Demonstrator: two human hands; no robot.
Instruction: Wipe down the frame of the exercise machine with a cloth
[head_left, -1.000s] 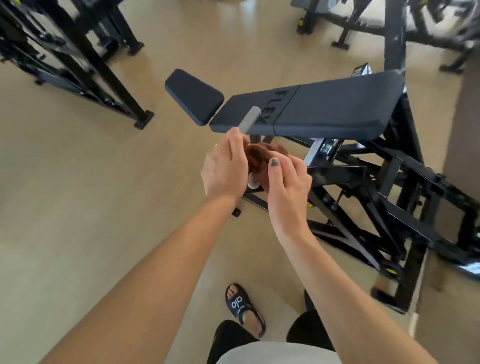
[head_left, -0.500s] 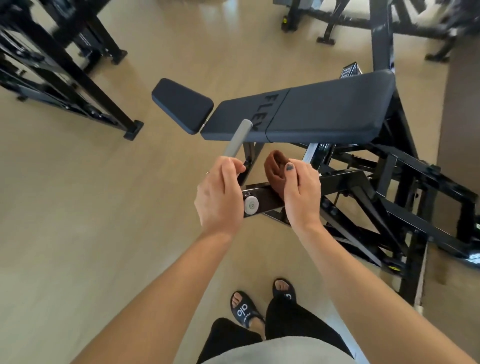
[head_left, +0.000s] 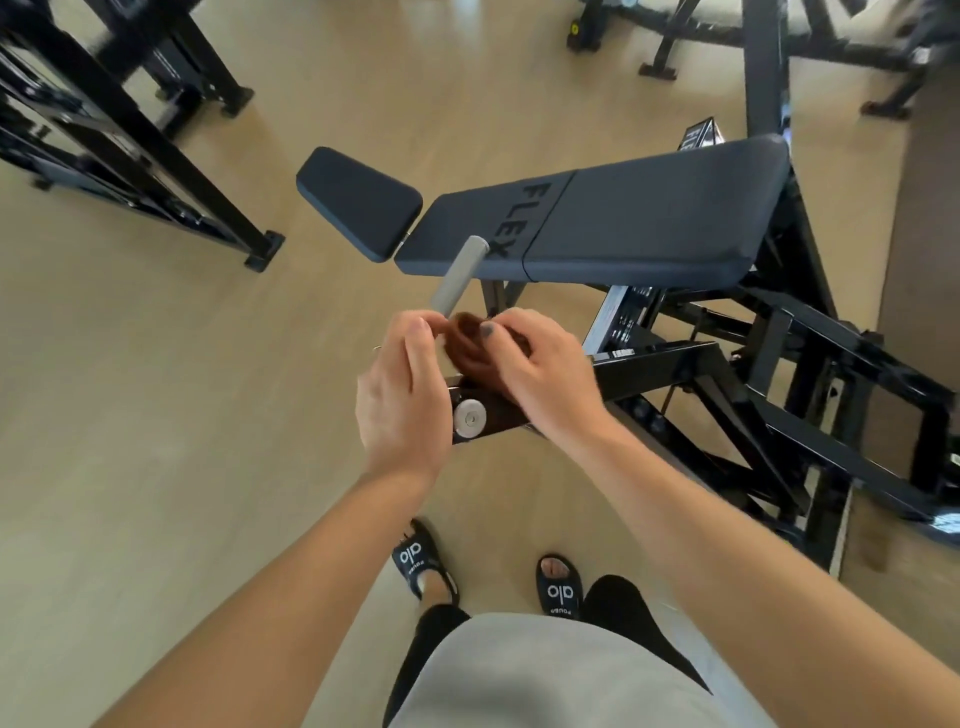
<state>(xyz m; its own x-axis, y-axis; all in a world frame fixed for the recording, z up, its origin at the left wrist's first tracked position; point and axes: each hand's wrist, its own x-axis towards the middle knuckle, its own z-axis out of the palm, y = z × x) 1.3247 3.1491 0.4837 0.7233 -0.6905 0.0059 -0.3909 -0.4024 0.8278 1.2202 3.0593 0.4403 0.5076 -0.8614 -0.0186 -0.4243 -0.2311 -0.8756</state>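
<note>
Right hand (head_left: 540, 374) grips the cloth (head_left: 470, 343), a brown wad, fingers curled over it and thumb across its top. Cloth sits on the near end of the black arm (head_left: 660, 366) of the frame, at the base of the grey handle (head_left: 460, 275). Half a second ago the cloth was further right along the arm, apart from the handle; now it lies against the handle's base, as it did a second ago.

Left hand (head_left: 402, 400) has its fingers curled in at the handle's base, fingertips meeting the cloth's left edge. Earlier it gripped the handle clear of the cloth. Whether it now holds handle or cloth, cannot tell; motion blur at the fingertips.

Round silver cap (head_left: 469, 418) on the arm's end shows between the two wrists, as before.

Beyond the hands: dark pad (head_left: 623, 223) lettered FLEX, with a smaller pad (head_left: 358, 200) just off its left end. Black frame (head_left: 810, 395) spreads right and down from under the pad.

Floor (head_left: 156, 415) light wood. Another black machine (head_left: 130, 140) at upper left, more at upper right. View has shifted: pads sit higher and further right than half a second ago.

Below: grey shirt, black trousers, both black slides (head_left: 423, 566) now side by side, where a second ago only one showed.
</note>
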